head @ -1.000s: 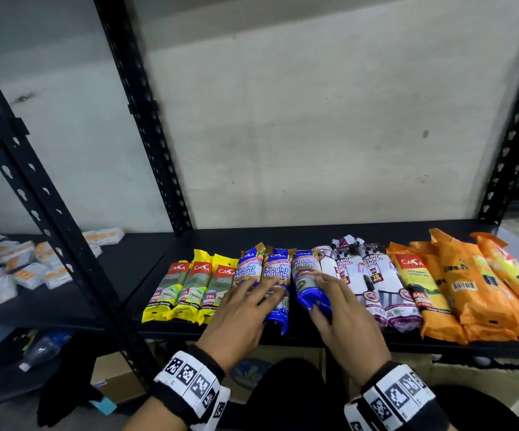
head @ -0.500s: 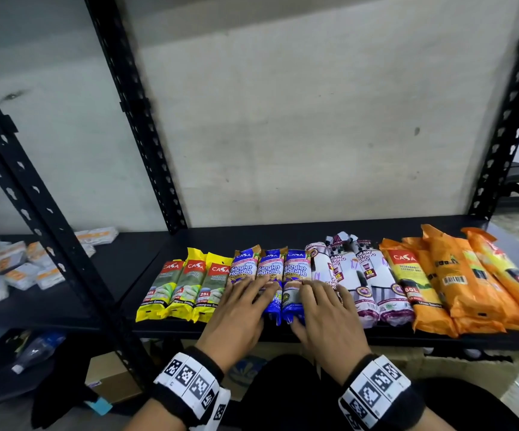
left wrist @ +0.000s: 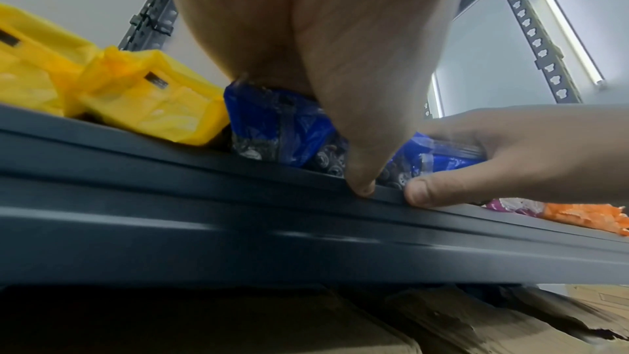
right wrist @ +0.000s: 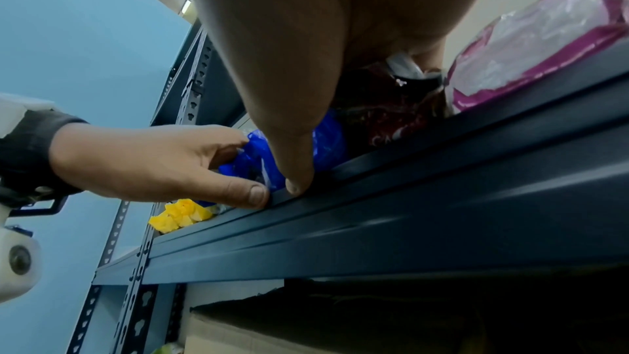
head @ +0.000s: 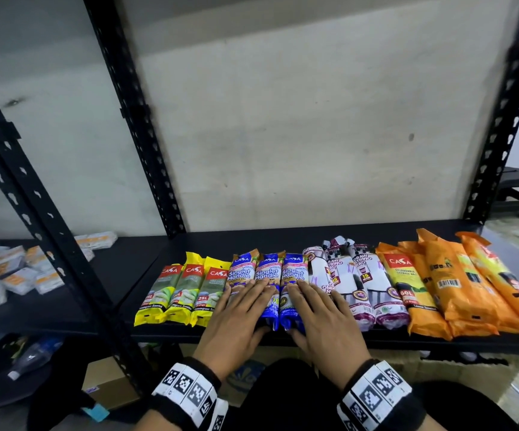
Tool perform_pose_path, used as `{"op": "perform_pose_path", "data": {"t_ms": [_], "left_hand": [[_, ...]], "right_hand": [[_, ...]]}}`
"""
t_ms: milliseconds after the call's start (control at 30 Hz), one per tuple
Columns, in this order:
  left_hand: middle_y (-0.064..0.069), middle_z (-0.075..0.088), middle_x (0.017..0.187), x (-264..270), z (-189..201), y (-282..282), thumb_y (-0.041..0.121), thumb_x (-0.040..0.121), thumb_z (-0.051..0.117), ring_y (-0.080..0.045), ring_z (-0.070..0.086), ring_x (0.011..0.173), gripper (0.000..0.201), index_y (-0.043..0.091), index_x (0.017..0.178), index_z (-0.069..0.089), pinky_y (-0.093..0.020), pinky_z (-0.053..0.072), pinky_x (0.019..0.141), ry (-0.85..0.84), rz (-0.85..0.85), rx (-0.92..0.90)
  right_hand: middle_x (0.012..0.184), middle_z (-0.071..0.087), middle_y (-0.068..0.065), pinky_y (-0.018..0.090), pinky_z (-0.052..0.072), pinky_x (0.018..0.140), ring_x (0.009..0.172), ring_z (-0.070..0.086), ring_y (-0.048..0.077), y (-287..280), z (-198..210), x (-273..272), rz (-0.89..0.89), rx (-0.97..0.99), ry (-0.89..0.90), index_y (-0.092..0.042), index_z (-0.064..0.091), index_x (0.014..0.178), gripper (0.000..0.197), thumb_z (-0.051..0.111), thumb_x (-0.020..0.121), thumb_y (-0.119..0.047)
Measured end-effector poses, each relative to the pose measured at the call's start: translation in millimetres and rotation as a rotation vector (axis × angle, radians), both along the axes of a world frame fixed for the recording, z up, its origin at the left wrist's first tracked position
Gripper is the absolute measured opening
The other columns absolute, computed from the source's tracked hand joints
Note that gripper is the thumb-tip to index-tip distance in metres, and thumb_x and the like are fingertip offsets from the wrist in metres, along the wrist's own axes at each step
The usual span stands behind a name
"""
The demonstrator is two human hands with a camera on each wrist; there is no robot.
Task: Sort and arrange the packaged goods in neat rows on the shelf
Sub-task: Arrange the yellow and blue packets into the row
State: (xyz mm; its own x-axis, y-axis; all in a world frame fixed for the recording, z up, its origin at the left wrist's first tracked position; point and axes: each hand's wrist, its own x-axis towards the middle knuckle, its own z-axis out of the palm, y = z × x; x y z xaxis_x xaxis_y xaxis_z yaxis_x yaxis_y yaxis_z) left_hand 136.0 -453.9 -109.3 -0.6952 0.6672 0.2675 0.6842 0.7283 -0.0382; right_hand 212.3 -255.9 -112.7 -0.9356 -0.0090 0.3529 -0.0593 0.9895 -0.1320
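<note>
A second ago the right hand (head: 320, 318) was gripping one blue packet (head: 292, 281) that stuck out askew over the front edge of the shelf (head: 283, 241); now that packet lies flush with the two other blue packets (head: 253, 276), and both the right and the left hand (head: 239, 315) lie flat with straight fingers pressing on them, thumbs at the shelf's front lip. To my eye the blue group is squared up between the yellow packets (head: 186, 286) and the white packets (head: 354, 281), so what remains is probably the orange packets (head: 457, 284) overlapping near the right edge.
</note>
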Motion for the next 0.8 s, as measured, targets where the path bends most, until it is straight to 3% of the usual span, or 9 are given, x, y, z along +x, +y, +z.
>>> {"op": "perform_pose_path", "data": {"t_ms": [67,200,367,500,567,667,800], "left_hand": [[0.02,-0.002,0.166,0.9,2.2,-0.8,0.052,0.098,0.045,-0.004,-0.002,0.152,0.075,0.04,0.157,0.001,-0.047,0.007,0.124,-0.027,0.005,0.01],[0.018,0.002,0.165,10.2,8.8,11.7,0.075,0.086,0.043,-0.008,0.003,0.152,0.088,0.043,0.157,0.003,-0.049,0.003,0.124,-0.045,0.026,0.057],[0.015,0.02,0.159,24.8,14.4,49.7,0.07,0.087,0.045,-0.009,0.016,0.149,0.073,0.044,0.152,0.023,-0.047,0.016,0.122,0.004,-0.107,0.095],[0.011,0.022,0.161,32.2,14.7,79.3,0.071,0.087,0.047,-0.013,0.011,0.151,0.077,0.038,0.153,0.025,-0.047,0.008,0.124,-0.008,-0.156,-0.014],[0.005,0.023,0.162,37.0,13.2,91.9,0.068,0.088,0.049,-0.018,0.015,0.151,0.079,0.033,0.154,0.023,-0.047,0.005,0.124,0.027,-0.121,-0.049],[-0.001,0.03,0.16,43.5,10.0,105.7,0.055,0.093,0.054,-0.021,0.025,0.149,0.073,0.024,0.154,0.027,-0.043,0.004,0.124,0.065,-0.023,-0.013],[0.002,0.026,0.162,45.9,11.0,112.5,0.044,0.096,0.055,-0.019,0.029,0.147,0.069,0.024,0.156,0.024,-0.041,0.005,0.125,0.053,-0.024,0.024]], "right_hand": [[0.156,0.038,-0.003,0.048,0.032,0.115,0.144,0.036,0.018,3.9,2.8,1.8,0.047,-0.01,-0.038,-0.028,0.03,0.152,0.083,0.063,0.08,-0.056],[0.164,0.007,-0.01,0.042,0.006,0.123,0.153,0.002,0.015,25.8,15.8,17.4,0.141,-0.101,-0.088,-0.04,0.001,0.156,0.091,0.055,0.085,-0.06],[0.164,0.003,-0.014,0.039,-0.002,0.123,0.152,-0.008,0.011,69.1,19.2,47.2,-0.023,-0.104,-0.066,-0.04,-0.005,0.155,0.091,0.056,0.089,-0.055],[0.165,-0.005,-0.015,0.041,-0.004,0.124,0.15,-0.016,0.01,90.4,9.5,55.2,-0.054,-0.055,-0.093,-0.036,-0.001,0.157,0.09,0.058,0.09,-0.049],[0.165,0.006,-0.012,0.042,-0.001,0.122,0.152,-0.007,0.011,92.7,0.4,50.9,-0.035,-0.015,-0.066,-0.036,0.01,0.157,0.088,0.062,0.087,-0.046],[0.156,0.038,-0.009,0.048,0.013,0.116,0.148,0.027,0.014,91.9,-8.3,41.9,-0.028,0.034,-0.056,-0.033,0.036,0.15,0.083,0.073,0.076,-0.045],[0.143,0.054,-0.009,0.043,0.025,0.112,0.132,0.051,0.015,94.7,-12.5,36.9,-0.002,0.019,0.028,-0.033,0.055,0.136,0.07,0.081,0.071,-0.039]]}}
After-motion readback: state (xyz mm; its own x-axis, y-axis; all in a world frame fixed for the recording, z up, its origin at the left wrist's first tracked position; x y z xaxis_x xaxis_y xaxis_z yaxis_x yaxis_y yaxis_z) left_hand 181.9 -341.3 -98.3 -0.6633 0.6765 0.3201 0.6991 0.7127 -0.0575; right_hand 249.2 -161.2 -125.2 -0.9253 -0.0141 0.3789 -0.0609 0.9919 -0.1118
